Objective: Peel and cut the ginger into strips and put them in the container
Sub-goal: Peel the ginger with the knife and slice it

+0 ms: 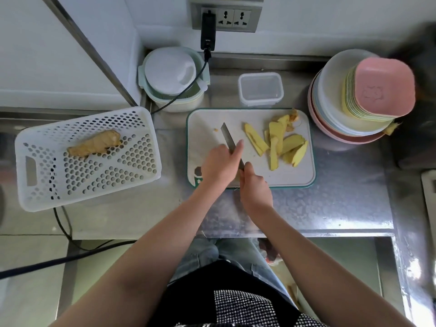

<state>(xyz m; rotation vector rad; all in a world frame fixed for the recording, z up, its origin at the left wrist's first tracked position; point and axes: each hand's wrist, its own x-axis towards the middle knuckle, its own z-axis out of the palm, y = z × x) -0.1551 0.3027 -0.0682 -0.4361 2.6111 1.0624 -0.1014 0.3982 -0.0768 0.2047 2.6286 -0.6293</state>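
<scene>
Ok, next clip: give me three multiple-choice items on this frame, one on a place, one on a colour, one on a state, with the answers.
1. Where is the unpeeled ginger root?
A. in the white basket
B. on the cutting board
C. in the clear container

2. What colour is the top dish on the stack at right?
A. green
B. pink
C. blue

3. What is in the clear container?
A. ginger strips
B. water
C. nothing

Answers: 1 A, the root lies on the basket's perforated floor. 2 B, the top square dish is pink. 3 C, its bottom shows bare; the ginger slices are on the cutting board.
</scene>
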